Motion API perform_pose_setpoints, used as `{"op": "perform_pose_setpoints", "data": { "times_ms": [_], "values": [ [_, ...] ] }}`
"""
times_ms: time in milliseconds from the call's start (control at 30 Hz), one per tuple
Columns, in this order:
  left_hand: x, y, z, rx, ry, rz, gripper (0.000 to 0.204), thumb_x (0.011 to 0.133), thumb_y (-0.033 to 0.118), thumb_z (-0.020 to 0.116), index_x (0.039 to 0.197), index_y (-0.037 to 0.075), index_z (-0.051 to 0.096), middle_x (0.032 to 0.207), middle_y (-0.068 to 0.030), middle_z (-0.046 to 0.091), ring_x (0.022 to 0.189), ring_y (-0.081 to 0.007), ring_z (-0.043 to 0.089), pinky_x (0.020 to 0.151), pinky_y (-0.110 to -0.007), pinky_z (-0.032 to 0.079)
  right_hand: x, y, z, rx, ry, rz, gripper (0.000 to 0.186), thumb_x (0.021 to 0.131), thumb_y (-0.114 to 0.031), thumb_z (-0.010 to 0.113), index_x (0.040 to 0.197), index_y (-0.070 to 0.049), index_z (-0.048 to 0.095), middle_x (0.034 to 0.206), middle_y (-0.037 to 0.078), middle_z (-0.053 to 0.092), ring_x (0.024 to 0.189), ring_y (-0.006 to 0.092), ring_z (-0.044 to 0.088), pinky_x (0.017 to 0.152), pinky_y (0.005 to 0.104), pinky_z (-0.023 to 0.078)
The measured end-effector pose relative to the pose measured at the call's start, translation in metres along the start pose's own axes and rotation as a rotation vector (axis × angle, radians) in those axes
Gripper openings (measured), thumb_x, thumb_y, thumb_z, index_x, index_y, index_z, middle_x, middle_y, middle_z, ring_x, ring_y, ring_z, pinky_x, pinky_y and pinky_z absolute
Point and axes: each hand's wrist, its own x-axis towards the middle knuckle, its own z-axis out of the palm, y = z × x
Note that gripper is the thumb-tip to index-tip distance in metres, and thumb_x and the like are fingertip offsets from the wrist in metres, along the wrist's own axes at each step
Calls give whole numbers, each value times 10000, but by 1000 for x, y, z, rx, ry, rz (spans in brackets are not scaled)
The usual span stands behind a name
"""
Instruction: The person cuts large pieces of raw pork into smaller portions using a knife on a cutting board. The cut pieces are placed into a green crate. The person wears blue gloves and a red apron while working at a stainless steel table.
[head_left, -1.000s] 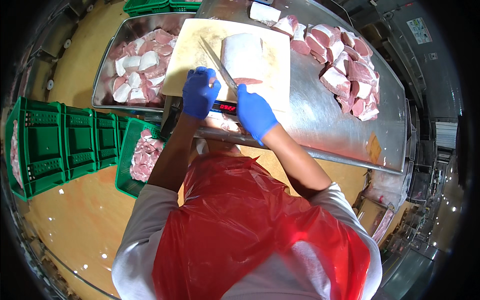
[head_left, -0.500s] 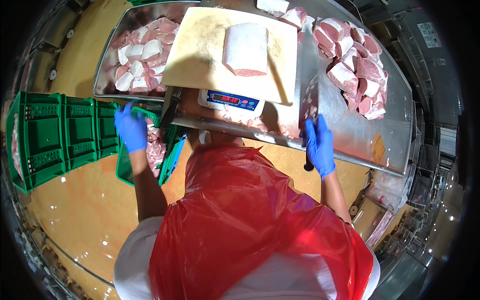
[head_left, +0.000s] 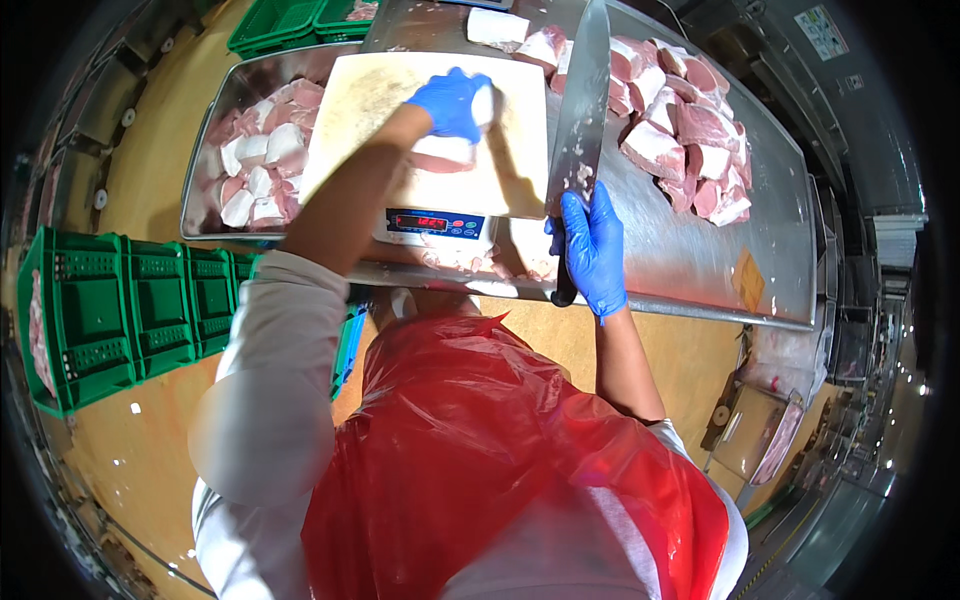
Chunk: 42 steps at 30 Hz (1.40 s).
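My left hand [head_left: 447, 104], in a blue glove, lies over a block of pork loin [head_left: 443, 155] with its fingers curled around it, hiding much of it. That block, pink with a white fat cap, rests on a pale cutting board [head_left: 340, 120]. Under the board stands a scale [head_left: 432, 225] with a lit red display. To the board's right, my gloved right hand [head_left: 594, 250] is closed on the black handle of a large knife [head_left: 582, 100]. Its broad blade points away from me, and scraps of meat cling to it.
A heap of pork pieces [head_left: 695, 135] covers part of the steel table [head_left: 690, 270] at right. More cut pork [head_left: 265, 150] fills a metal tub [head_left: 187, 200] at left. Green crates [head_left: 125, 310] stand below it. Meat scraps [head_left: 475, 262] litter the table's near edge.
My left hand has swung from above the green crates to the loin on the board. My right hand has shifted slightly left and up, the knife now fully in view. The scale's display has changed.
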Motion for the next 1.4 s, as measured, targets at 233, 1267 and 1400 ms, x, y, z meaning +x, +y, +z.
{"op": "perform_pose_setpoints", "data": {
  "times_ms": [233,1267,1400],
  "values": [
    [-121,-1,12,122,102,801,132,789,60,698,915,85,672,1384,-170,553,1374,-364,445,1116,-536,368,-44,46,-51,-270,97,102,188,1046,-176,532,1074,7,560,710,102,660,592,116,608,527,300,479],
    [-163,4,106,-155,1032,-300,104,777,91,706,813,105,609,763,-86,619,713,-284,635,624,-422,526,62,23,83,-913,-560,-399,208,997,-230,492,1135,-79,530,895,247,682,782,433,677,676,514,536],
    [-177,-4,116,-205,1096,-216,136,774,76,707,786,127,581,736,-72,608,686,-280,636,558,-412,515,59,12,-23,-1194,-788,-207,239,1010,-215,450,1198,-106,549,869,219,687,770,421,676,676,494,539]
  ]
}}
